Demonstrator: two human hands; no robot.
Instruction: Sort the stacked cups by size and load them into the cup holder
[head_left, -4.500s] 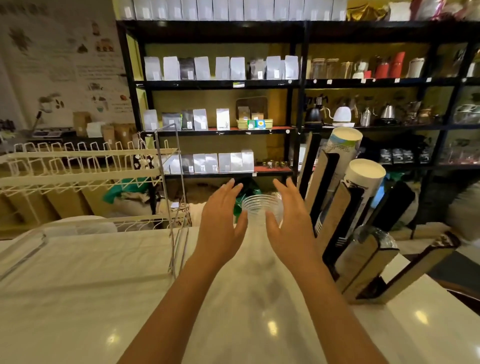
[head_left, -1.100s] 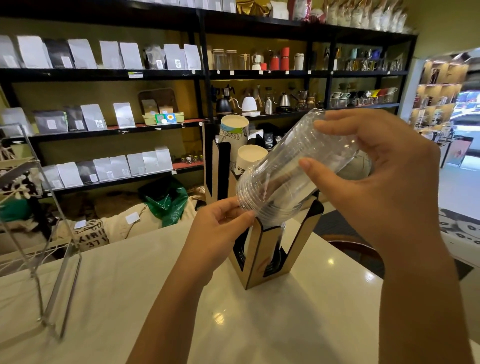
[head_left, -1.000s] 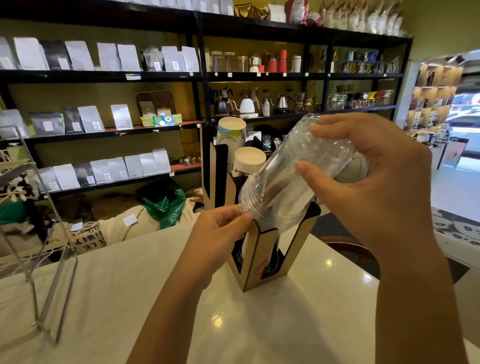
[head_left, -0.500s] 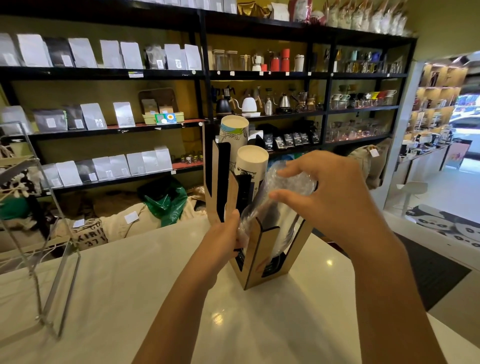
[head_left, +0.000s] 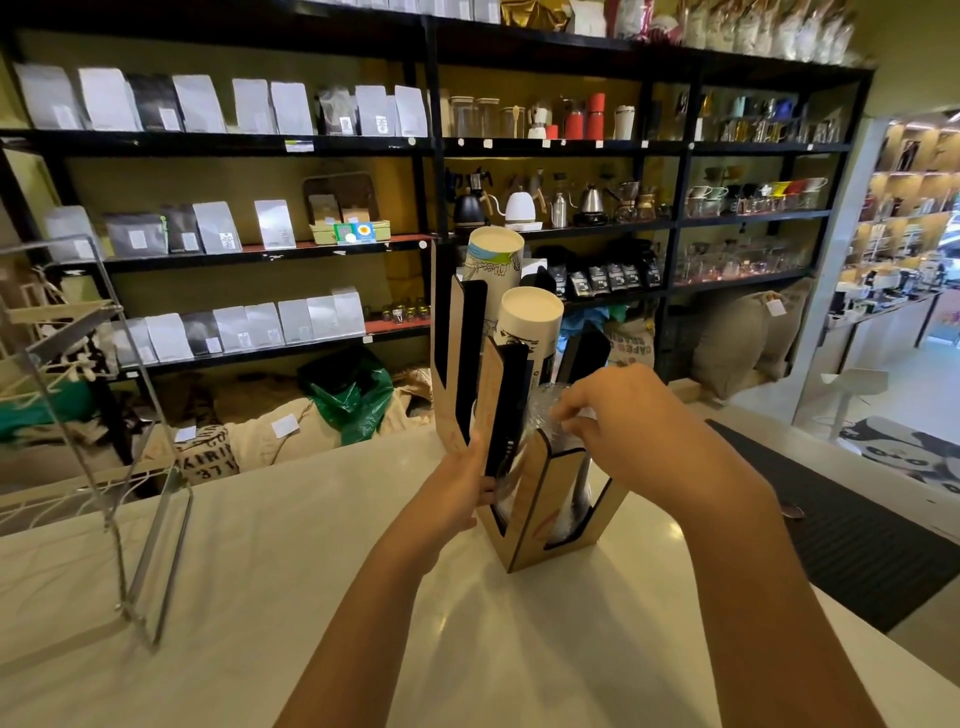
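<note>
A wooden cup holder (head_left: 535, 499) with slanted slots stands on the white counter (head_left: 291, 597). Its two back slots hold stacks of white paper cups, a tall one (head_left: 493, 254) and a shorter one (head_left: 530, 322). A stack of clear plastic cups (head_left: 543, 421) sits in the front slot, mostly hidden by the holder's wall and my fingers. My right hand (head_left: 634, 421) pinches the top of that clear stack. My left hand (head_left: 462, 488) presses against the holder's left side, its fingers at the slot edge.
A metal wire rack (head_left: 104, 426) stands at the counter's left. Black shelves (head_left: 426, 145) with bags, kettles and jars run behind the counter. Sacks and a green bag (head_left: 353, 395) lie on the floor below. A dark mat (head_left: 857, 540) lies to the right.
My right hand has pushed the clear cup stack down from a tilted, raised position into the front slot. My left hand has moved from the stack's rim to the holder's side.
</note>
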